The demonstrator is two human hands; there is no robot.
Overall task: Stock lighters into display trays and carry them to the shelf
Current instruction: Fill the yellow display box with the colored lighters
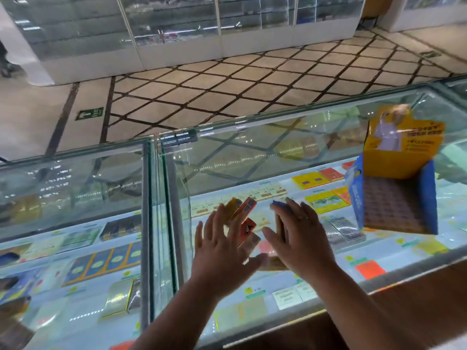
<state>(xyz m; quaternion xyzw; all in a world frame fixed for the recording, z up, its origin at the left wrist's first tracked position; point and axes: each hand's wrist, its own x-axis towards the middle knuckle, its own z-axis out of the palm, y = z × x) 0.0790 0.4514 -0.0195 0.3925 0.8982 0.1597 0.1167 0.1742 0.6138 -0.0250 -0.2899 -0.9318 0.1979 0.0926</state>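
Several lighters, orange, yellow and blue, lie in a loose cluster on the glass countertop between my hands. My left hand is spread with straight fingers against the cluster's left side. My right hand has its fingers straight against the right side, over a blue lighter. Neither hand grips anything. A blue and yellow cardboard display tray with a brown gridded insert stands on the counter to the right, its slots showing no lighters.
Under the glass lie rows of flat packs and price tags. A metal joint splits the counter into two cases. A wooden edge runs along the near side. Beyond the counter is tiled floor and another glass cabinet.
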